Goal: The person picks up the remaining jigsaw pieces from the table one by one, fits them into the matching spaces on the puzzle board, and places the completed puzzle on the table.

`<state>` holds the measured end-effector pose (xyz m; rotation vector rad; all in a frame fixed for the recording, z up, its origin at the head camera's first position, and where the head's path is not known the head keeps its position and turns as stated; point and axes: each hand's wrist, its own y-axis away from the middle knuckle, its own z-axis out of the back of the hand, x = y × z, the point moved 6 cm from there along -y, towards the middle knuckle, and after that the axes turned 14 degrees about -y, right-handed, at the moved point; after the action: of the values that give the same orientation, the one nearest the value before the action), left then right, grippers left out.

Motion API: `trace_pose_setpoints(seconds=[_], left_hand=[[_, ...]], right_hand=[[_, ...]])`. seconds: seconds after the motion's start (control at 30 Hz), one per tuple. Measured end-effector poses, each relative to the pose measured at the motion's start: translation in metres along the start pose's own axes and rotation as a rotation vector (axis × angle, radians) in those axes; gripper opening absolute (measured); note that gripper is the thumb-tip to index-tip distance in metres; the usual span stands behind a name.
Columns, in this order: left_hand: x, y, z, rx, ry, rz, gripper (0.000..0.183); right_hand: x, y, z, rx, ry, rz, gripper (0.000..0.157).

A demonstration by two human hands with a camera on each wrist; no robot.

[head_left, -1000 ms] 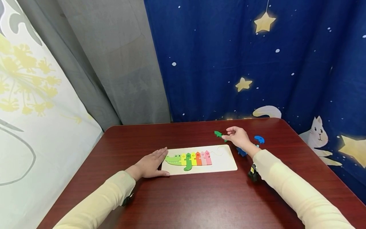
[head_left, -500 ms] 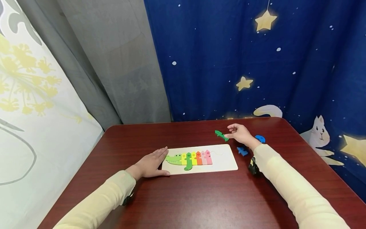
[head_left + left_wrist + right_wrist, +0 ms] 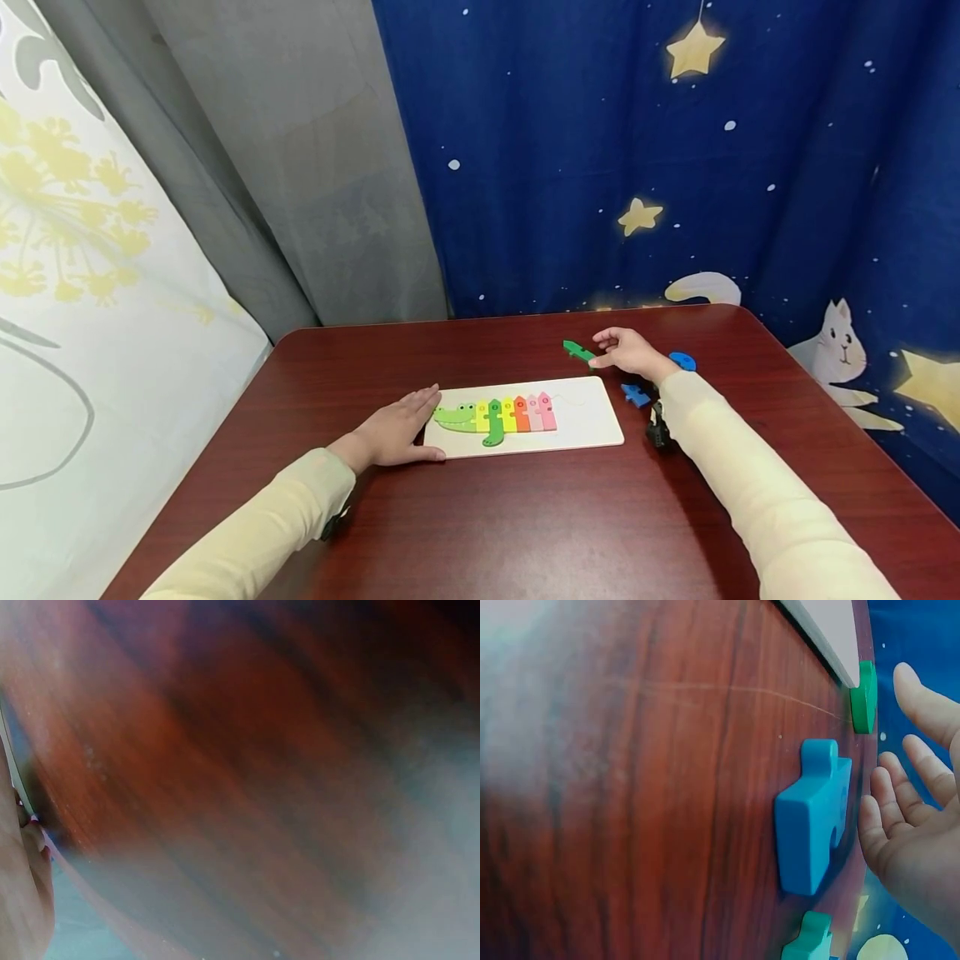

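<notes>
My left hand (image 3: 396, 429) lies with its fingers extended along the left edge of a pale wooden puzzle board (image 3: 592, 421). On that board sits a crocodile puzzle (image 3: 455, 418): a green head followed by yellow, green, orange and pink pieces. Beyond the board's far right corner, my right hand (image 3: 630, 354) hovers beside a green puzzle piece (image 3: 577, 350), its thumb near one end. In the right wrist view the fingers are loosely bent, the thumb stands apart, and nothing is held; the green piece (image 3: 863, 699) lies on the table.
Right of the board lie a blue piece (image 3: 636, 395) and a curved blue piece (image 3: 682, 361). A teal piece (image 3: 808, 939) shows low in the right wrist view. The dark red wooden table (image 3: 510, 533) ends at a starry blue curtain (image 3: 555, 167).
The right forearm has shifted left, uncovering more of the blue piece beside the board. The right hand stays by the green piece, which has turned or shifted slightly. The left hand has not moved.
</notes>
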<state>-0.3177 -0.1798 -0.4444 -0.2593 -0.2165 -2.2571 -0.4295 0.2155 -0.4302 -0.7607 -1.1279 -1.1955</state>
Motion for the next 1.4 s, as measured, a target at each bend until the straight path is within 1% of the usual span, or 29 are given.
trace_pose_setpoints(seconds=[0.13, 0.5, 0.7, 0.87, 1.13, 1.4], left_hand=[[0.000, 0.000, -0.002, -0.001, 0.003, 0.005, 0.109], [-0.001, 0.000, 0.001, -0.004, -0.002, 0.000, 0.109], [-0.003, 0.001, 0.004, -0.017, -0.013, -0.014, 0.108], [-0.003, 0.001, 0.005, -0.020, -0.011, -0.013, 0.108], [-0.003, 0.002, 0.004, -0.014, 0.001, -0.008, 0.108], [-0.002, 0.001, 0.002, -0.015, 0.000, -0.007, 0.107]], right_hand=[[-0.002, -0.003, 0.000, 0.016, 0.005, -0.009, 0.056], [-0.006, -0.007, -0.003, 0.040, 0.010, -0.022, 0.057], [-0.003, -0.007, -0.005, 0.085, 0.008, -0.002, 0.059], [-0.003, -0.008, -0.007, 0.111, 0.019, -0.009, 0.057], [-0.005, -0.011, -0.011, 0.100, 0.026, -0.012, 0.055], [-0.007, -0.013, -0.012, 0.110, 0.024, -0.013, 0.055]])
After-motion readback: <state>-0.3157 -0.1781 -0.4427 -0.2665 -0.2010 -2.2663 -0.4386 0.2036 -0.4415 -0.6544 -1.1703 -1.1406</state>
